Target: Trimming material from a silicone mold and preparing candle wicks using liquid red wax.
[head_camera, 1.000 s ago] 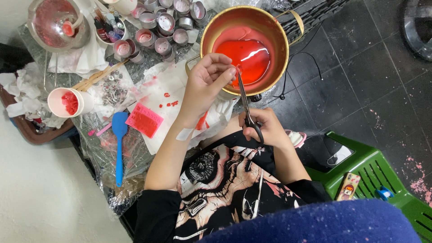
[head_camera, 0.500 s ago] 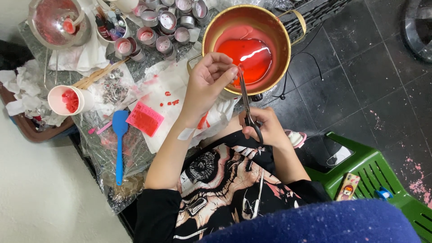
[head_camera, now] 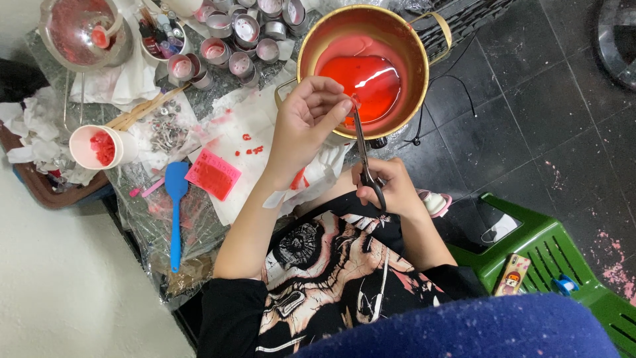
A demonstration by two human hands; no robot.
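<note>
My left hand (head_camera: 308, 126) pinches a small red wax piece (head_camera: 355, 103) between thumb and fingers, just over the near rim of a gold metal pot (head_camera: 416, 59) that holds red liquid. My right hand (head_camera: 391, 189) grips the black handles of a pair of scissors (head_camera: 362, 142). The blades point up at the red piece beside my left fingertips. Whether the blades touch the piece cannot be told. Both forearms reach out from a black printed shirt.
On the foil-covered work surface lie a blue spatula (head_camera: 175, 212), a pink mould (head_camera: 212, 174), a white cup of red bits (head_camera: 99, 146), wooden sticks (head_camera: 142, 109), several small tin cups (head_camera: 232, 46) and a glass bowl (head_camera: 83, 30). A green plastic stool (head_camera: 550, 252) stands at right on dark tiles.
Both hands stay at the pot's near rim with the scissors at the red piece. Only the view has shifted slightly.
</note>
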